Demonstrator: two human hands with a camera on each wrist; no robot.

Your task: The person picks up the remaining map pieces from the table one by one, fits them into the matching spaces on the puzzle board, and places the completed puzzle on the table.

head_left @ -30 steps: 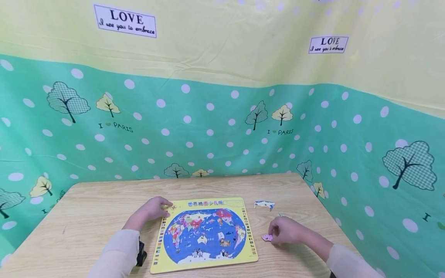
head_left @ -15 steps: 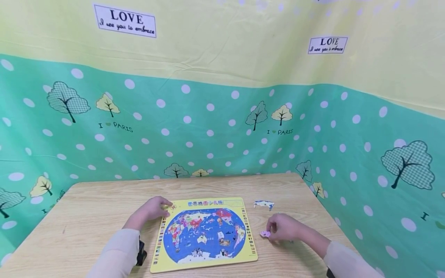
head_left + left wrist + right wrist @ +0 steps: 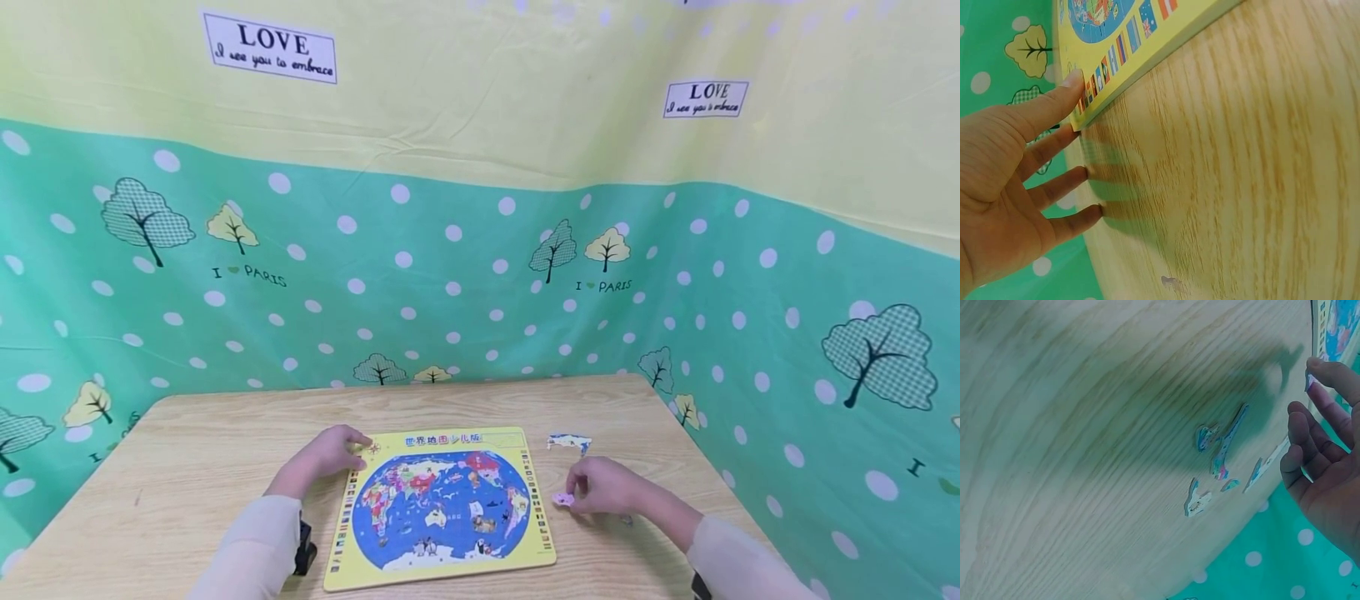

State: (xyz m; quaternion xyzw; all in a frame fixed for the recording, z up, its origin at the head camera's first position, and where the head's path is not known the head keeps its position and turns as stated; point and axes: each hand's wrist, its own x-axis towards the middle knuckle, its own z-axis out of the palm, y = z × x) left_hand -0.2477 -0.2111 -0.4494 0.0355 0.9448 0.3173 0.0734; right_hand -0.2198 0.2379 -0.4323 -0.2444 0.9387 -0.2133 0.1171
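Note:
A yellow-bordered world map puzzle board [image 3: 442,575] lies flat on the wooden table. My left hand [image 3: 330,450] is at its upper left corner. In the left wrist view the thumb [image 3: 1060,100] rests on the board's flag-printed border, while the other fingers spread outward, fairly straight. Just right of the board, my right hand [image 3: 606,487] pinches a small pink puzzle piece [image 3: 562,499] between thumb and index finger. The right wrist view shows only a sliver of this piece [image 3: 1309,382]; the remaining fingers curl loosely below it.
A white-and-blue puzzle piece [image 3: 570,442] lies beyond the right hand. Several loose pieces, including a long thin one [image 3: 1231,442] and a pale one [image 3: 1197,501], lie on the table [image 3: 225,425]. A green dotted curtain [image 3: 450,250] hangs behind and to the right.
My right hand has moved left and slightly away from me with the pink puzzle piece, closer to the board's right edge. The left hand and board have stayed put.

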